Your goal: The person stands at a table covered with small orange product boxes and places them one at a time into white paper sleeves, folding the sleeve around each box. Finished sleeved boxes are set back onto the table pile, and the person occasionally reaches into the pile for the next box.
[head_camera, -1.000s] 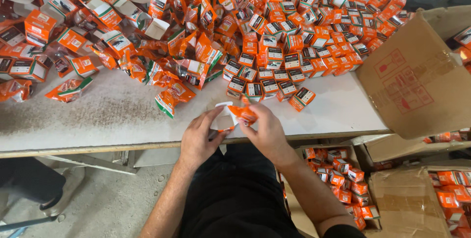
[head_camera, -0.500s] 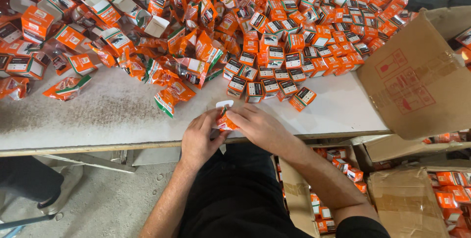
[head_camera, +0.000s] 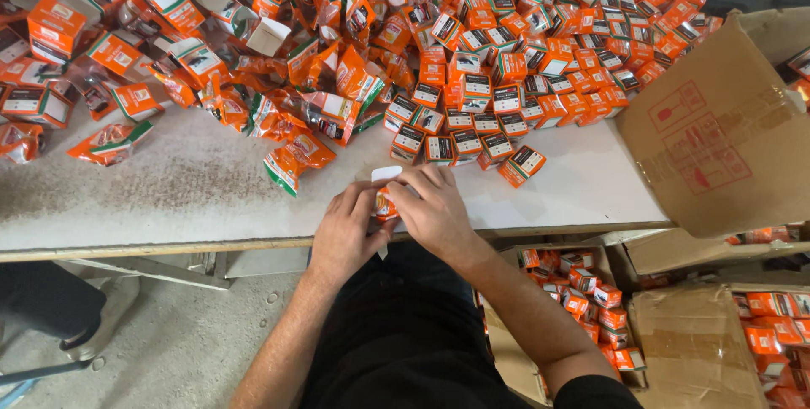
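Hands [head_camera: 392,215] now lower at table [head_camera: 169,190] edge

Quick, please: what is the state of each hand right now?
Left hand: closed on the small orange box.
Right hand: closed on the same box, from above.

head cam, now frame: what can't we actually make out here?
- Small box, head view: mostly covered by the left hand and right hand; only an orange patch and a white flap show.
- Box contents: hidden.
- Labels on the piled boxes: too small to read.
- Big carton: cut off by the right edge.
- Shoe: wearer cut off at left.
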